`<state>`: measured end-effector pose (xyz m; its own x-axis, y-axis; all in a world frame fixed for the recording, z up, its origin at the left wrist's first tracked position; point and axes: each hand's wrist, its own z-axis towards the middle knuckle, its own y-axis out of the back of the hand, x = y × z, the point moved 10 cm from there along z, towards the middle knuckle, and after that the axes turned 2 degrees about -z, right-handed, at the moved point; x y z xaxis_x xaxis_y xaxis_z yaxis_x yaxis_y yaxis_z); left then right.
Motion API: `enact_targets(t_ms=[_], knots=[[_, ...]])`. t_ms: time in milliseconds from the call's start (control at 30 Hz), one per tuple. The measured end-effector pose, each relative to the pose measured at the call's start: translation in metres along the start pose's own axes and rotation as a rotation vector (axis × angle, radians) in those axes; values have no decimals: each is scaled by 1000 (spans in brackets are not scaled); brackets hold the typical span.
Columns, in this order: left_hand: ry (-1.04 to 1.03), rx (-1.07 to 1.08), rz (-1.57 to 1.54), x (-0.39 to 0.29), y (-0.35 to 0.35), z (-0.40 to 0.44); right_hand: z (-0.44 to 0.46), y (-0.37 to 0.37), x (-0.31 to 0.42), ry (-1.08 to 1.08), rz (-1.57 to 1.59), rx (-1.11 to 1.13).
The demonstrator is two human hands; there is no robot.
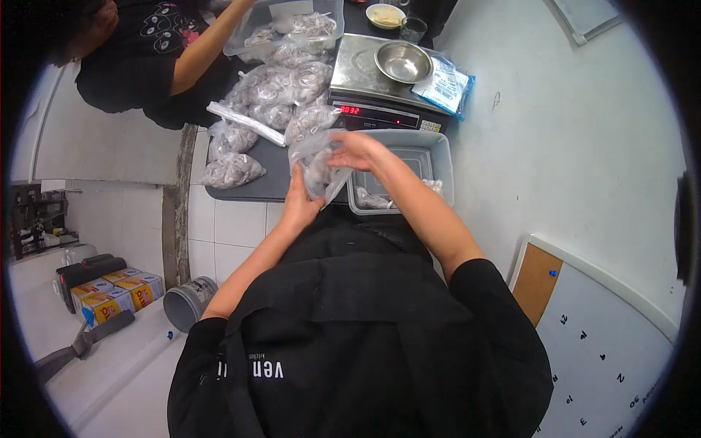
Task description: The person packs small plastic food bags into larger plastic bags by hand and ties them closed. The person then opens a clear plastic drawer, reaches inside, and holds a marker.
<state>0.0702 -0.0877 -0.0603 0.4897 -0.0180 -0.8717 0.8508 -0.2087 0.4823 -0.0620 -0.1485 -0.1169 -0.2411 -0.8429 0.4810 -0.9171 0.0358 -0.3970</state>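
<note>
Left hand [301, 206]: closed on the lower left side of a clear plastic bag [318, 169], thumb near the bottom edge, fingers along the side. Right hand [355, 152]: at the bag's upper right, fingers partly curled and spread against or just inside the plastic; cannot tell whether they pinch it.

Bag: held in front of the torso, over the near edge of the dark table [257, 188]. Film thin, cloudy, creased; pale greyish contents in the middle, pieces not distinguishable.

Containers: translucent tub [444, 164] just right of the bag, partly behind the right forearm. Bagged greyish pieces [374, 198] lie at its near side; more show beyond the forearm. Left of and beyond the held bag, a pile of filled clear bags [270, 91], with a long white plastic strip [247, 123] across it.

Beyond the tub: scale [355, 69], red digits lit, steel bowl [404, 61] on its plate, blue-and-white packet [444, 86] at the right.

Farthest: larger clear bin [338, 20] holding similar bags, another person's arm [201, 64] at its left side; pale bowl [385, 16] with yellowish contents, beside a glass [413, 29].
</note>
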Motion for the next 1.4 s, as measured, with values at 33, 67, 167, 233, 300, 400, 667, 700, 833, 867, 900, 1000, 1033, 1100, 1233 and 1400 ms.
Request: enact_targets(t_ms=[33,67,167,233,300,400,667,700,833,867,900,1000,1033,1100,1233,1400], knots=[[3,-7,-5,3,2,1,-9,9,-1,-3,-9,0],[62,-11,-66,10,4,1,-20,16,19,200,-91,33],[186,-22,-144,19,15,2,-48,46,24,348,-761,5],[248,-27,-157,24,16,0,-29,73,-18,266,-1537,-112],[236,-47,-178,23,15,1,-10,78,-61,469,-1623,-67],[210,-37,-107,14,17,1,-13,72,-56,742,-1507,-1],[131,-56,-116,3,11,5,-25,54,-62,760,-1624,157],[135,-41,-130,4,9,5,-24,50,-58,853,-1432,193],[145,-10,-75,10,3,3,-4,116,-19,578,-497,-8],[145,-10,-80,11,2,2,-10,125,-6,577,-496,-13],[146,-12,-85,12,2,1,-19,134,9,575,-529,-28],[125,-23,-32,10,4,-1,-84,94,36,544,-1104,-43],[124,-25,-31,9,5,-1,-99,81,27,484,-1642,-49],[126,-24,-44,3,8,-3,-70,110,-14,514,-1852,-49],[149,-37,-92,2,10,-3,-51,155,-50,113,-1771,-94],[156,-7,-43,2,7,-5,-94,127,45,936,-1204,-185]])
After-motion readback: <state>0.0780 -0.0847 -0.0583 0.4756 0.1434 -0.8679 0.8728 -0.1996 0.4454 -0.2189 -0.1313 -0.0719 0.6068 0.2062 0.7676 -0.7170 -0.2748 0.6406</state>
